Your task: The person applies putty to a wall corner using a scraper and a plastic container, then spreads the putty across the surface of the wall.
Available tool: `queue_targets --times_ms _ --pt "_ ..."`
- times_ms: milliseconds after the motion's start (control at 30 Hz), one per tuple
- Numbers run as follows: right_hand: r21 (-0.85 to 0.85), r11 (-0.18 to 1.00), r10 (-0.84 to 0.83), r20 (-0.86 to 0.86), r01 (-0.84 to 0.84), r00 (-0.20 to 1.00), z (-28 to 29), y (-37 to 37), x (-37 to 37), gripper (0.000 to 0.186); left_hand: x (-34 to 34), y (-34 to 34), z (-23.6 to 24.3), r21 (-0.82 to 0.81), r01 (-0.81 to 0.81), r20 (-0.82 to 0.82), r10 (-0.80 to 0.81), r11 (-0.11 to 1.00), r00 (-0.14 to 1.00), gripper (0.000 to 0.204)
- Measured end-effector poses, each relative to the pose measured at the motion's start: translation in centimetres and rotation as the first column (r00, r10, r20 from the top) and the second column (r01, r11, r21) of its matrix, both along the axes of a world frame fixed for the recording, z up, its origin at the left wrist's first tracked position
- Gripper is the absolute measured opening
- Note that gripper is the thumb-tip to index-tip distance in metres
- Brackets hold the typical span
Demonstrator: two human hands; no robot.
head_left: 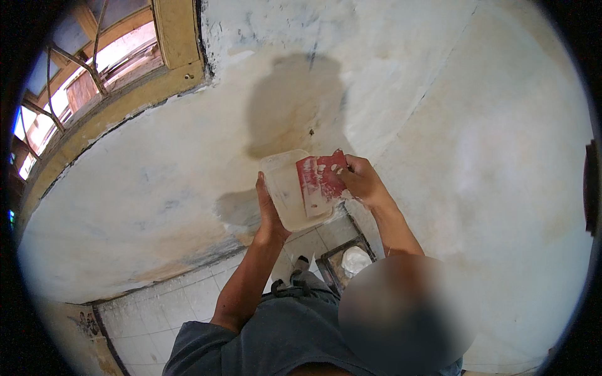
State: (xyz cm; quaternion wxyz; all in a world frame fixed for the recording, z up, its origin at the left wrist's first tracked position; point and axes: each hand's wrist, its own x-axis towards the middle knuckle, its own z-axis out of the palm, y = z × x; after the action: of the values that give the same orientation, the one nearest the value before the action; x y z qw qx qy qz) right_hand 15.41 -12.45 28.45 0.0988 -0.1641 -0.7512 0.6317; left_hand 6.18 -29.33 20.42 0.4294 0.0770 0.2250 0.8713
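Observation:
My left hand (pixel 269 207) grips a translucent rectangular plastic container (pixel 282 194) by its left side, with the thumb along the rim. My right hand (pixel 359 178) is closed on a flat red plastic scraper (pixel 316 172), smeared with pale paste, which lies over the right part of the container. The inside of the container carries whitish residue, though how much is in it I cannot tell.
A patchy off-white wall (pixel 144 163) faces me and continues at right. At upper left is a yellow window frame (pixel 175 34) with metal bars. Below, on the white tiled floor (pixel 157 313), a dark square tray (pixel 332 269) holds a white lump (pixel 356 260) beside my feet.

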Motion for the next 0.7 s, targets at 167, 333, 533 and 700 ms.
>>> queue_targets --times_ms 167,333,533,700 --pt "-0.015 0.998 0.053 -0.029 -0.053 0.998 -1.3 0.2 -1.1 0.018 -0.1 0.0 -0.3 0.022 0.027 -0.005 -0.027 0.999 1.0 0.088" --pt "0.177 0.982 0.084 -0.071 -0.071 0.994 -5.3 0.2 -2.5 0.026 0.4 0.9 0.4 -0.029 0.036 -0.067 -0.038 0.999 0.997 0.085" --pt "0.138 0.99 0.047 -0.091 -0.034 0.995 -4.2 -0.3 -2.7 0.028 0.2 0.6 -0.5 0.001 0.025 -0.042 -0.024 1.0 0.999 0.084" --pt "0.003 1.0 0.009 0.053 -0.009 0.999 -2.7 -0.1 -1.4 0.022 -0.3 0.5 -1.2 0.019 0.09 0.04 -0.091 0.996 0.995 0.084"
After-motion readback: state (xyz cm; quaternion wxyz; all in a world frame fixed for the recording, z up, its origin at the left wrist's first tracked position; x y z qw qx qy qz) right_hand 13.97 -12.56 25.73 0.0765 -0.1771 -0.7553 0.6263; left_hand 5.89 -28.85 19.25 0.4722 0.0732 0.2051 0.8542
